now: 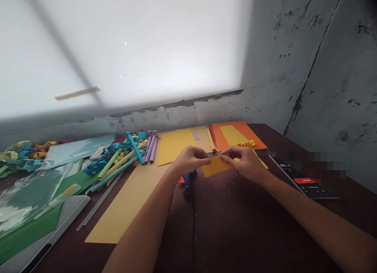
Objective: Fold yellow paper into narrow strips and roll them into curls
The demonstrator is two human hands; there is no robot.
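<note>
In the head view, your left hand [191,160] and right hand [245,163] meet near the middle of the picture over the dark table [235,230], with the yellow-orange paper [215,168] between them. Your left fingers are pinched together at its upper left edge, and your right fingers pinch the upper edge on the other side (the exact grip is hard to make out, as the fingertips are small and close together). Taking that paper as the centre of the clock, a dark blue handle [189,186] lies just beside it toward 8 o'clock, partly hidden by your left arm. The orange sheet [257,138] is at about 2 o'clock, with a yellow strip [231,135] on it and curled paper loops [249,144] near your right hand. Your phone [303,179] lies screen up at 3 o'clock. The large yellow sheet [176,146] is at 10 o'clock, and the purple paper rolls [151,148] sit just past its left edge. A long tan sheet [129,210] stretches out toward 8 o'clock, partly under your left arm. Well apart at 9 o'clock, you have a heap of colourful paper chains [26,155].
</note>
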